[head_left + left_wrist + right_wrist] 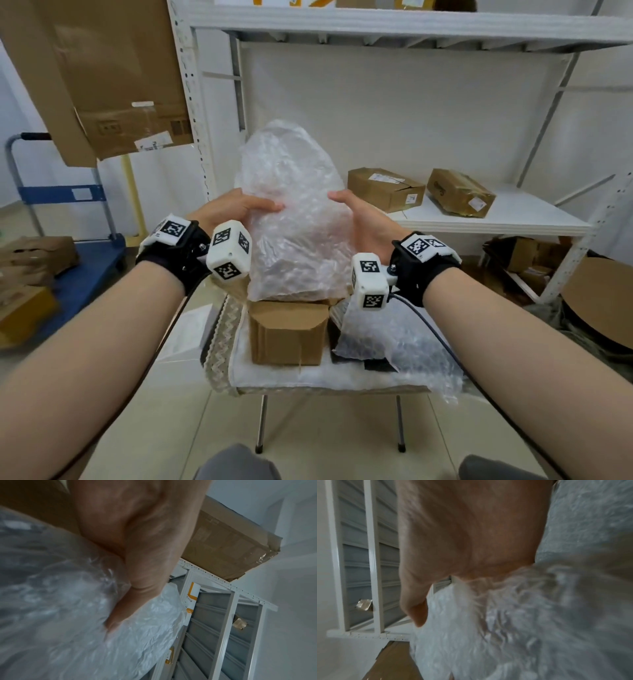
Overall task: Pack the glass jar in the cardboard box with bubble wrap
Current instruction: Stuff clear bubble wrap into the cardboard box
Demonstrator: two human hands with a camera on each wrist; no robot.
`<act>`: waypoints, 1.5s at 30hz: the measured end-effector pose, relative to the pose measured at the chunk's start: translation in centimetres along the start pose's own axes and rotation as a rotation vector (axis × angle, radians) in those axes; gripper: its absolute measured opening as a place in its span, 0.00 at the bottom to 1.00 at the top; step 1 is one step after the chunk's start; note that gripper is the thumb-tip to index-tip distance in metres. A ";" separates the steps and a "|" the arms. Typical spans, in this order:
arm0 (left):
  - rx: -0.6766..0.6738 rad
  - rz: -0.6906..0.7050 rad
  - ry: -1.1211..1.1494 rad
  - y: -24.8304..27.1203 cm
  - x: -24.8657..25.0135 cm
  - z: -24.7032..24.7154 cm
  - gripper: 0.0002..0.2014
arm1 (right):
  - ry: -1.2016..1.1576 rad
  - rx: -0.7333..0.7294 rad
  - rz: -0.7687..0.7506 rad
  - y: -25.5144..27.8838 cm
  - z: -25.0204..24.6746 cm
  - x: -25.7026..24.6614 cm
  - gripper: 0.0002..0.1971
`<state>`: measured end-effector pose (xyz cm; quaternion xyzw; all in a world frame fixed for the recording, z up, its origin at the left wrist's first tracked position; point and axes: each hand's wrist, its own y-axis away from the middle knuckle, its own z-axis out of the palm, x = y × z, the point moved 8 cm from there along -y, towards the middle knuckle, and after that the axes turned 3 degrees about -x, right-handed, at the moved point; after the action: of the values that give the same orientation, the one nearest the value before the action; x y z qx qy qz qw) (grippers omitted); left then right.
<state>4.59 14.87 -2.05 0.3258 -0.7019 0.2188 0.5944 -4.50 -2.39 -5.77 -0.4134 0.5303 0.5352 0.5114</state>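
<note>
A tall bundle of clear bubble wrap [291,205] stands upright above the small cardboard box [287,334] on the white stool. My left hand [239,207] grips its left side, thumb on the front and fingers behind. My right hand [359,214] grips its right side the same way. In the left wrist view my thumb presses into the bubble wrap [68,615]. In the right wrist view the bubble wrap [522,628] fills the lower right under my palm. The glass jar is hidden; I cannot tell whether it is inside the bundle.
A second sheet of bubble wrap [394,339] lies on the stool [308,380] right of the box. White metal shelving [496,212] behind holds two cardboard parcels [385,188]. A blue trolley [78,260] and more boxes stand at the left. A large flat carton [102,75] leans at upper left.
</note>
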 end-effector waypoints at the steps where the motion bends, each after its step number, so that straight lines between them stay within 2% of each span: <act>1: -0.024 -0.011 0.001 0.0 0.1 0.2 0.13 | 0.008 0.014 0.017 -0.3 0.3 0.3 0.37; 3: -0.067 -0.043 0.044 0.0 0.0 0.9 0.11 | 0.038 0.068 0.033 -0.8 0.3 0.7 0.34; 5: -0.041 -0.047 0.024 -0.5 -0.3 0.9 0.11 | 0.014 0.155 -0.014 -1.4 -0.1 0.7 0.24; 8: 0.075 -0.009 -0.164 -2.0 -0.6 0.1 0.09 | 0.114 0.298 -0.088 -1.8 -1.3 0.6 0.15; 10: 0.082 -0.018 -0.358 -3.4 -1.2 0.0 0.15 | 0.253 0.370 -0.106 -2.1 -2.1 0.5 0.14; 12: -0.003 -0.077 -0.582 -4.2 -2.0 0.9 0.21 | 0.345 0.469 -0.085 -3.0 -3.5 1.1 0.17; 14: -0.114 -0.167 -0.707 -5.2 -3.5 1.9 0.23 | 0.375 0.562 -0.055 -4.3 -5.5 2.4 0.20; 18: -0.260 -0.297 -0.985 -6.1 -5.9 3.6 0.12 | 0.446 0.572 -0.014 -5.2 -6.5 3.9 0.11; 21: -0.323 -0.304 -1.291 -5.5 -6.2 4.9 0.15 | 0.486 0.575 -0.004 -5.4 -6.5 4.8 0.09; 24: -0.363 -0.313 -1.464 -5.7 -7.5 6.3 0.12 | 0.526 0.566 -0.003 -5.0 -6.3 5.3 0.10; 26: -0.450 -0.334 -1.490 -6.3 -9.1 7.0 0.17 | 0.543 0.557 0.007 -4.8 -6.3 5.5 0.10; 28: -0.495 -0.386 -1.419 -6.7 -10.7 7.0 0.20 | 0.549 0.562 0.009 -4.7 -6.5 5.8 0.12; 33: -0.453 -0.311 -1.301 -9.0 -12.4 5.8 0.15 | 0.519 0.568 0.007 -3.9 -5.9 5.7 0.13; 34: -0.445 -0.299 -1.280 -8.9 -12.5 5.7 0.14 | 0.485 0.569 -0.016 -3.7 -5.6 5.6 0.15; 36: -0.430 -0.281 -1.274 -8.2 -11.9 6.1 0.10 | 0.386 0.589 -0.079 -3.2 -5.1 5.4 0.28; 38: -0.374 -0.257 -1.315 -8.1 -11.3 6.0 0.11 | 0.370 0.619 -0.197 -2.5 -4.8 4.5 0.38; 41: -0.362 -0.255 -1.297 -8.1 -10.8 5.9 0.12 | 0.624 0.549 -0.319 -1.7 -2.7 2.6 0.47; 45: -0.290 -0.233 -1.370 -8.1 -9.6 4.3 0.05 | 0.920 0.361 -0.296 -2.6 0.3 2.4 0.50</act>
<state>8.17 8.14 -12.96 0.3807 -0.9005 -0.1959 0.0763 -2.26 -2.04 -8.43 -0.5818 0.7200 0.1198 0.3588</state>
